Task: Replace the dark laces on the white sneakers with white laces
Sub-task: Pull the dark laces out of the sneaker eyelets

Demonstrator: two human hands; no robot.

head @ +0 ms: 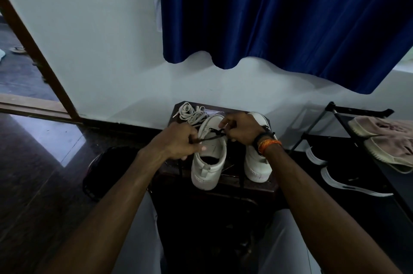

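Note:
Two white sneakers stand side by side on a small dark table (257, 186), heels toward me. Over the left sneaker (209, 162) a dark lace (212, 138) is stretched between my hands. My left hand (178, 139) grips one end of it, which hangs down past the table edge. My right hand (240, 129) pinches the lace near the eyelets and partly hides the right sneaker (256, 165). A loose pile of white laces (192, 113) lies at the table's far left corner.
A black shoe rack (342, 117) at the right holds beige shoes (388, 139) and black shoes with white soles (348, 175). A blue curtain (279, 16) hangs over the wall behind. A doorway opens at the left. A dark round object (105, 168) sits on the floor by the table.

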